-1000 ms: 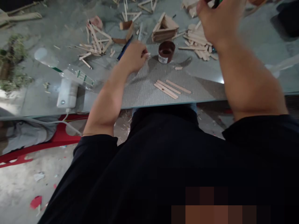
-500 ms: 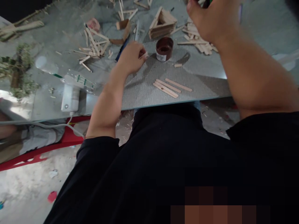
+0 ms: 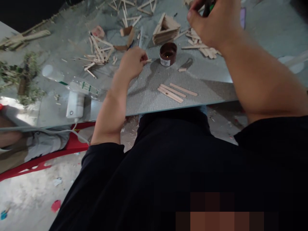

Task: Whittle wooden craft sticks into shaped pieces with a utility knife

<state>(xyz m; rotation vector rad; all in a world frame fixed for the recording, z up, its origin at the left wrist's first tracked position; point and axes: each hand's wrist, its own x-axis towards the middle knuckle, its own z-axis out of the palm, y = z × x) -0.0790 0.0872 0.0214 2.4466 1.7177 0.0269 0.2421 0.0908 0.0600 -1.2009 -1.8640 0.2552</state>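
My left hand (image 3: pixel 133 62) is closed, its fingers pinching a short piece of craft stick (image 3: pixel 149 60) left of a brown cup (image 3: pixel 166 51) with a white label. At the top right, my right hand (image 3: pixel 214 29) curls around a black-and-green tool (image 3: pixel 211 7), mostly hidden by the hand and cut off by the frame edge. Several flat craft sticks (image 3: pixel 183 89) lie near the table's front edge. Between them and the cup rests a small stick offcut (image 3: pixel 182 70). Behind the cup stands a triangular stack of glued sticks (image 3: pixel 166 37).
A heap of loose sticks (image 3: pixel 204 49) lies right of the cup. Stick frames (image 3: pixel 99 51), a clear plastic bottle (image 3: pixel 72 85) and a white corded device (image 3: pixel 75 106) occupy the left. Dry plant sprigs (image 3: pixel 22 77) sit farther left, near another person's leg (image 3: pixel 11 134).
The view has shifted slightly. My right hand has come a little lower and to the left. The piece in my left hand now shows more clearly beyond the fingertips.
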